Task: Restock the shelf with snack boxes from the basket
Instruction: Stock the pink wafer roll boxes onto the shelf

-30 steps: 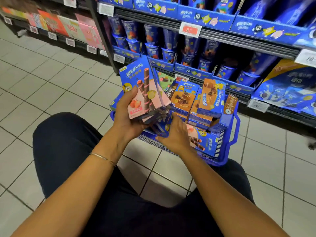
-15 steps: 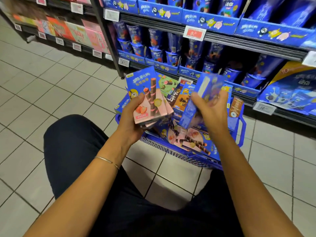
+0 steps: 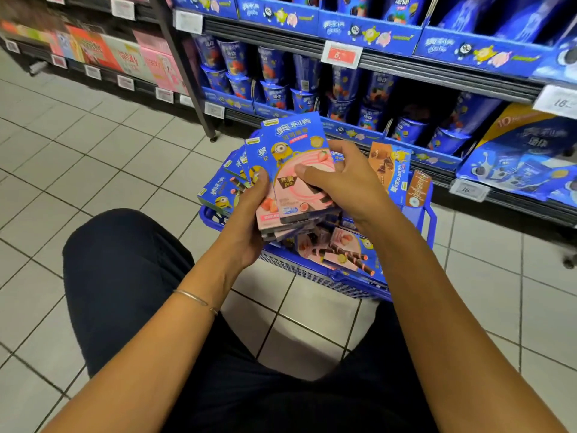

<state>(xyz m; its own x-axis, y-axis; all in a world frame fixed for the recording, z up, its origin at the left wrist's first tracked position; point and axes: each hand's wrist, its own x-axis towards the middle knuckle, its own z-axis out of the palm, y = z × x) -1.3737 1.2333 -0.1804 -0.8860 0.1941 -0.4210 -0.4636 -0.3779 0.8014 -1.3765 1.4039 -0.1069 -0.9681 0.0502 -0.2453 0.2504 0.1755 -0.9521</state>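
Observation:
A fanned stack of blue-and-pink snack boxes (image 3: 292, 154) is held upright above the blue basket (image 3: 426, 226). My left hand (image 3: 249, 220) grips the stack from below and the left, thumb on the front. My right hand (image 3: 340, 179) holds the front box, thumb across its pink face and fingers curled over its right edge. More boxes lie in the basket: pink ones (image 3: 340, 251) in front and brown ones (image 3: 388, 167) standing at the back. The shelf (image 3: 421, 70) rises just behind the basket.
The lower shelf row holds blue snack cups (image 3: 271, 89); blue bags (image 3: 527, 160) lie at the right. Price tags (image 3: 343, 54) hang on the shelf edges. Pink and red boxes (image 3: 125, 57) fill a shelf at the left. My knees flank the basket on the tiled floor (image 3: 93, 164).
My right hand lifted a box out of the basket and brought it leftward onto the front of the stack in my left hand. The stack has grown by that box.

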